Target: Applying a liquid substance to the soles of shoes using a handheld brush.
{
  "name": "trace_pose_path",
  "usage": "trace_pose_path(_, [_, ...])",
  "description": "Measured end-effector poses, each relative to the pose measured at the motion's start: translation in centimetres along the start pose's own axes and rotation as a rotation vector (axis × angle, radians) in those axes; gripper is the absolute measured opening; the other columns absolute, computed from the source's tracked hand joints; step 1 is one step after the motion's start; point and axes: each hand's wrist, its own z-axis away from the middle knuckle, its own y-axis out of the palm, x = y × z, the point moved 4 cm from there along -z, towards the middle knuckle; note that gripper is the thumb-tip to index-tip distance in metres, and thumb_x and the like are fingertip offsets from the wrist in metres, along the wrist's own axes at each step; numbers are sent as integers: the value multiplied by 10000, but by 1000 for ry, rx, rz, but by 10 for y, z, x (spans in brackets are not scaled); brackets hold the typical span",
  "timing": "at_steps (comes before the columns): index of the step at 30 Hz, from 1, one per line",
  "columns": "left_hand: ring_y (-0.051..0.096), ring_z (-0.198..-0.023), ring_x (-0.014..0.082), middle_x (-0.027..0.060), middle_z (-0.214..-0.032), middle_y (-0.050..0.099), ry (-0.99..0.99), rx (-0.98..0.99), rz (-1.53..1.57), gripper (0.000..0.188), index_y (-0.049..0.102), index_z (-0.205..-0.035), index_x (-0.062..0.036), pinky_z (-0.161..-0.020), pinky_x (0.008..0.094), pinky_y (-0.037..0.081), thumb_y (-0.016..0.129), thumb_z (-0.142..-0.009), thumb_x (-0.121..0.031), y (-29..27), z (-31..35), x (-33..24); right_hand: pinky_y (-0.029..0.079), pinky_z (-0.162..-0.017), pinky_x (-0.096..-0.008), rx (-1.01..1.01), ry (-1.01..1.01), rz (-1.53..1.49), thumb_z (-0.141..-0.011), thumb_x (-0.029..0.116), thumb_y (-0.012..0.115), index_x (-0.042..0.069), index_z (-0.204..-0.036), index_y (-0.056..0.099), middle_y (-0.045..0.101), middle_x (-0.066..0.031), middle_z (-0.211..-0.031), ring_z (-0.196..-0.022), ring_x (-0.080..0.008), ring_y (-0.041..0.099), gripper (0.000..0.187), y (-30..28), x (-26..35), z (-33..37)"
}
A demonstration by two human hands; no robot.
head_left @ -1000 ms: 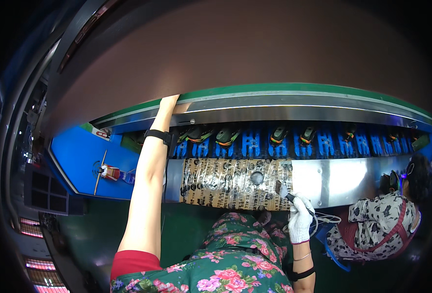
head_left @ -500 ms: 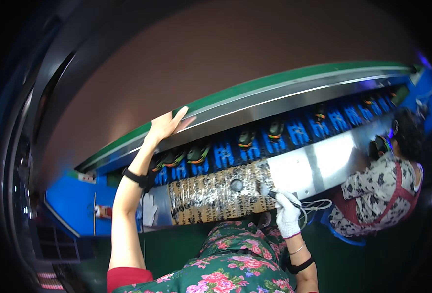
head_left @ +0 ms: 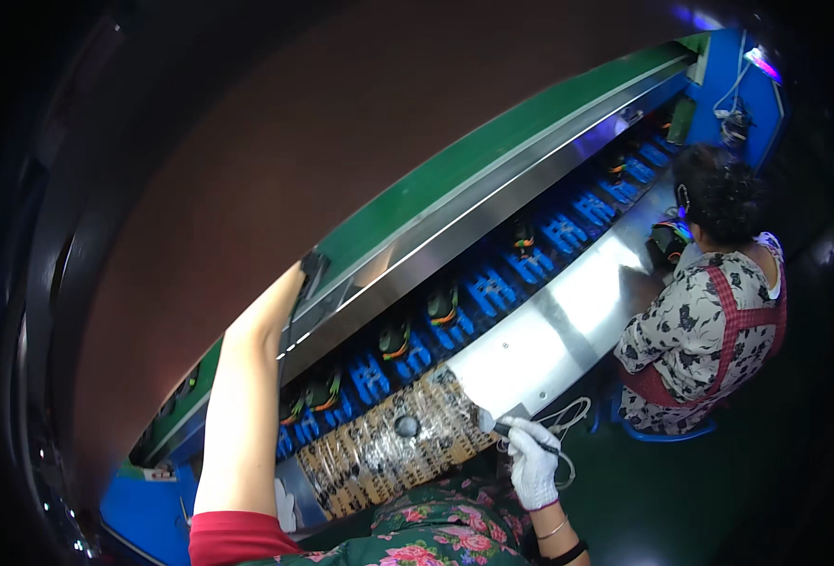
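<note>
My left arm point(head_left: 238, 415) reaches up across the green belt and under the brown overhead panel, which hides the hand. A black strap shows at the panel's edge. My right hand point(head_left: 533, 464), in a white knit glove, is closed around a dark-handled brush point(head_left: 502, 429). Its pale, flat tip rests at or just above the right end of a worktop section covered with brown cardboard and clear tape point(head_left: 370, 462). A round dark disc point(head_left: 407, 426) sits on that covering. Beyond the worktop, black shoes point(head_left: 443, 304) with orange and green trim stand on blue holders.
A metal rail point(head_left: 455, 222) and green belt point(head_left: 417, 203) run beyond the holders. The brown panel point(head_left: 247, 170) overhangs the left side. At right a co-worker point(head_left: 709, 311) sits by the bare metal worktop point(head_left: 530, 349). A pale cord point(head_left: 568, 410) loops beside my right hand.
My left hand has gone from the rail to under the brown panel, out of sight. The brush has shifted right, toward the cardboard's end. The view has turned, tilting the line more steeply.
</note>
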Motion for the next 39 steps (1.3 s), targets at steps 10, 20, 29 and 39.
trace_pose_path(10, [666,-618,116,48,-770,655,-242,-213,478,126,633,-932,-85,-517,250,551,659,-848,5,-14,-31,2,493,-612,-219,-122,-17,-46,-850,-82,645,-44,-1000,749,762,-146,-1004,-690,-103,621,186,-2,16,0])
trace_pose_path(20, [705,-905,250,119,-1059,691,-302,-196,1204,246,618,-1160,-63,-887,405,593,592,-924,-128,-86,273,64,530,-881,-235,271,52,-18,-885,-48,688,-36,-1068,768,767,-112,-1052,-957,-148,704,200,37,23,18])
trace_pose_path(29, [703,-682,237,113,-922,707,-551,-526,1305,509,526,-1372,-70,-609,368,605,655,-880,-84,-21,483,-38,497,-694,-194,555,17,44,-928,-3,684,1,-1157,746,761,-44,-1022,-792,-55,649,237,94,47,40])
trace_pose_path(39, [699,-1022,352,201,-1167,698,-838,-35,2093,566,588,-1288,30,-948,480,561,633,-811,-271,122,561,-118,553,-956,-304,788,-188,287,-900,-5,728,-26,-1154,727,741,-97,-1125,-1052,-159,695,255,165,76,69])
